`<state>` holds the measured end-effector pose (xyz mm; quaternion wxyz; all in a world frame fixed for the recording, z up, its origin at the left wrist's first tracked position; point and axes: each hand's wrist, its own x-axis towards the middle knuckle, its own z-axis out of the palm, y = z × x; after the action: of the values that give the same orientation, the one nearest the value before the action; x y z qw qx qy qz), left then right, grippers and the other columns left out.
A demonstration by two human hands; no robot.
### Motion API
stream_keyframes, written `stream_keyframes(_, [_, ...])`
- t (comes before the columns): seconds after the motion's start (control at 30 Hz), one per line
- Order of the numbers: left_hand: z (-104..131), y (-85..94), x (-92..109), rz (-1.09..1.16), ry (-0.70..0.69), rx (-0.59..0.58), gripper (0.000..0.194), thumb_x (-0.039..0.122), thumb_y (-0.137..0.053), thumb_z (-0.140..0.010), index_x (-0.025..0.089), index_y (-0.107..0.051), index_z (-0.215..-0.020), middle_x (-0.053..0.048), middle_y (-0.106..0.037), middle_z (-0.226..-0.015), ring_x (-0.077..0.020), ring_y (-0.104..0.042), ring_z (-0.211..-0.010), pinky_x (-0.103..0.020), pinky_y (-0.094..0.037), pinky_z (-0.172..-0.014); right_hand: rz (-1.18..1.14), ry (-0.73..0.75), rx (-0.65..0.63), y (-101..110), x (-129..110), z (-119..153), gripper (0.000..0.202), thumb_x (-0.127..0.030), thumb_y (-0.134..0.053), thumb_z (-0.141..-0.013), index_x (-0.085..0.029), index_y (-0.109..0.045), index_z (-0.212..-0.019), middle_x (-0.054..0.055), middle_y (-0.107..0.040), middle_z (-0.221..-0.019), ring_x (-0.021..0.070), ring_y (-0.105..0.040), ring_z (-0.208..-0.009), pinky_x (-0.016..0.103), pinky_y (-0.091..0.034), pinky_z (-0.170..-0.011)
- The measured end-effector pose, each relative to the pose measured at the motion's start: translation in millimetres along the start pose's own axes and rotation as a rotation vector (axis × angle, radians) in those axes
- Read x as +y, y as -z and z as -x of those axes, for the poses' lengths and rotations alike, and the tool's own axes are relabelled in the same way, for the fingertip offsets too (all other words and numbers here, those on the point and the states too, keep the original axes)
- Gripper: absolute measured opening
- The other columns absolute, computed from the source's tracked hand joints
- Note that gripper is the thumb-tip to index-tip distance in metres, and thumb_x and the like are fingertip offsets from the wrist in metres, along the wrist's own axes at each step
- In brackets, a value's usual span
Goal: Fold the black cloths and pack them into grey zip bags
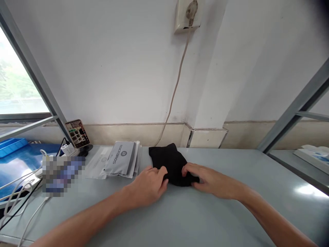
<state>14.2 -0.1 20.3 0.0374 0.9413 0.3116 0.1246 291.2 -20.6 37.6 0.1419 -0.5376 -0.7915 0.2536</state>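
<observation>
A piece of black cloth (169,161) lies on the grey table (205,219), near its back edge. My left hand (149,185) grips the near left edge of the cloth between thumb and fingers. At the near right corner, my right hand (210,180) pinches a fold of the same cloth. To the left of the cloth is a stack of grey packets in clear bags (123,157) with "ROCKBROS" printed on top. A flat clear bag (97,163) lies beside that stack.
A phone (77,133) leans on a stand at the back left, near a white charger (69,150) and tangled cables. A blue tray (12,145) is at the far left. Metal posts rise at both sides; a cord hangs from the wall socket (187,15).
</observation>
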Motion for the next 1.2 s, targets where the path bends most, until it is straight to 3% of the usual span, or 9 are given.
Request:
stream_keyframes(0.13, [-6, 13.2, 0, 0.445, 0.335, 0.058, 0.022, 0.042, -0.035, -0.109, 0.023, -0.048, -0.11, 0.006, -0.044, -0.062, -0.0181, -0.051, -0.058, -0.028, -0.035, -0.053, -0.192, -0.044, 0.043, 4, 1, -4, 0.021, -0.041, -0.048, -0.099, -0.029, -0.065, -0.098, 0.002, -0.065, -0.086, 0.0238, -0.06, -0.079, 0.034, -0.048, -0.071])
stream_keyframes(0.3, [-16, 9.0, -4, 1.137, 0.568, 0.168, 0.03, 0.053, -0.039, -0.107, 0.024, -0.045, -0.102, 0.005, -0.051, -0.068, -0.0155, -0.059, -0.061, -0.027, -0.051, -0.056, -0.561, -0.145, 0.116, 5, 2, -9, 0.033, -0.062, -0.052, -0.099, -0.031, -0.06, -0.11, -0.003, -0.057, -0.08, 0.0188, -0.053, -0.072, 0.031, -0.044, -0.065])
stream_keyframes(0.5, [-14, -9.8, 1, 1.357, 0.747, 0.094, 0.039, 0.045, -0.052, -0.104, 0.021, -0.036, -0.131, -0.003, -0.063, -0.091, -0.0169, -0.066, -0.066, -0.033, -0.062, -0.057, -0.598, -0.327, 0.043, -15, 13, -18, 0.045, -0.071, -0.055, -0.094, -0.028, -0.06, -0.107, -0.002, -0.062, -0.079, 0.0176, -0.055, -0.07, 0.028, -0.042, -0.059])
stream_keyframes(0.7, [-8, -17.1, -2, 1.18, 0.675, 0.098, 0.053, 0.021, -0.049, -0.102, 0.028, -0.022, -0.147, -0.015, -0.051, -0.138, -0.0108, -0.065, -0.062, -0.03, -0.062, -0.054, -0.582, -0.287, -0.024, -13, 17, -16, 0.048, -0.063, -0.064, -0.092, -0.034, -0.05, -0.128, 0.004, -0.069, -0.123, 0.0228, -0.068, -0.093, 0.033, -0.052, -0.076])
stream_keyframes(0.83, [-3, -14.0, 1, 0.72, 0.537, 0.143, 0.054, 0.01, -0.041, -0.099, 0.027, -0.026, -0.149, -0.017, -0.043, -0.15, -0.0101, -0.064, -0.062, -0.034, -0.062, -0.064, -0.406, -0.255, 0.078, -22, 25, -23, 0.038, -0.057, -0.053, -0.098, -0.031, -0.05, -0.126, 0.003, -0.071, -0.109, 0.0213, -0.066, -0.08, 0.033, -0.05, -0.068])
stream_keyframes(0.93, [1, -13.5, 4, 0.279, 0.319, 0.234, 0.054, -0.002, -0.041, -0.092, 0.024, -0.042, -0.14, -0.017, -0.038, -0.155, -0.0228, -0.068, -0.102, -0.044, -0.06, -0.089, -0.211, -0.218, 0.174, -32, 32, -29, 0.034, -0.053, -0.048, -0.099, -0.03, -0.051, -0.124, 0.001, -0.07, -0.095, 0.0209, -0.062, -0.072, 0.033, -0.049, -0.064])
stream_keyframes(1.07, [4, -18.7, 0, 0.016, -0.039, 0.159, 0.042, -0.006, -0.049, -0.087, 0.021, -0.06, -0.116, -0.007, -0.059, -0.14, -0.0297, -0.05, -0.138, -0.049, -0.048, -0.111, 0.059, -0.123, 0.377, -40, 36, -32, 0.034, -0.046, -0.049, -0.098, -0.028, -0.05, -0.126, 0.007, -0.068, -0.107, 0.0254, -0.064, -0.079, 0.038, -0.051, -0.067])
stream_keyframes(1.13, [5, -21.2, -2, -0.02, -0.116, 0.113, 0.034, -0.003, -0.052, -0.089, 0.019, -0.061, -0.114, -0.007, -0.067, -0.13, -0.0261, -0.055, -0.134, -0.048, -0.04, -0.12, 0.194, 0.011, 0.471, -38, 32, -31, 0.025, -0.042, -0.049, -0.098, -0.027, -0.055, -0.117, 0.011, -0.065, -0.115, 0.0299, -0.063, -0.093, 0.043, -0.052, -0.076])
stream_keyframes(1.2, [6, -21.6, -2, -0.04, -0.118, 0.085, 0.032, 0.001, -0.05, -0.095, 0.017, -0.06, -0.121, -0.009, -0.069, -0.127, -0.0232, -0.062, -0.125, -0.047, -0.036, -0.123, 0.244, 0.156, 0.421, -35, 26, -29, 0.018, -0.039, -0.046, -0.102, -0.027, -0.059, -0.101, 0.01, -0.067, -0.109, 0.0301, -0.061, -0.096, 0.044, -0.052, -0.082])
